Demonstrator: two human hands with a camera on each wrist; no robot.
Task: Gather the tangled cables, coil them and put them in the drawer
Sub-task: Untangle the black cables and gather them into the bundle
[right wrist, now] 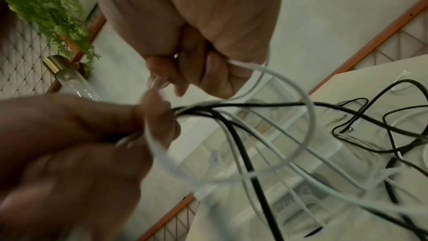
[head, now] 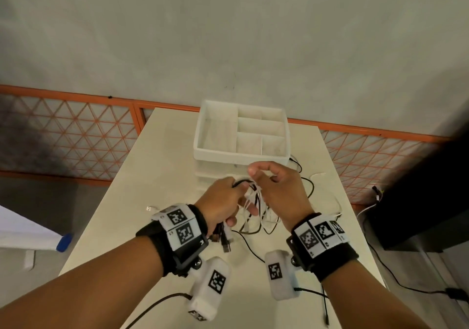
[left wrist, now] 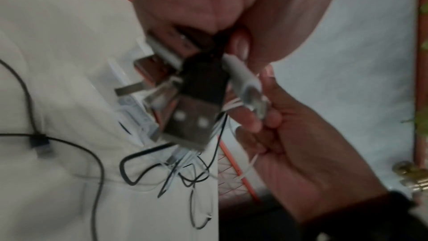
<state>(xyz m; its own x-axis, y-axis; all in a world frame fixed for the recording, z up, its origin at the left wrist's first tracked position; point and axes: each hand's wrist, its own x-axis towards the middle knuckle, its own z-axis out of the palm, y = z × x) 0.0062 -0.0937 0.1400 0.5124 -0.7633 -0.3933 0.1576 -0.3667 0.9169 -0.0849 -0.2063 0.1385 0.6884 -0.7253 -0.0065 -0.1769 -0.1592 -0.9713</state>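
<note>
A tangle of black and white cables hangs between my hands above the cream table. My left hand grips the bundle in a fist, and several USB plugs stick out below the palm. My right hand is just right of it, fingers curled, pinching a white cable that loops back to my left hand. Loose ends trail on the table. Just beyond my hands is the white drawer unit, with a divided open tray on top.
A loose white plug lies left of my left hand. More black cable and white cable lie right of the unit. A dark cabinet stands right of the table. An orange lattice fence runs behind.
</note>
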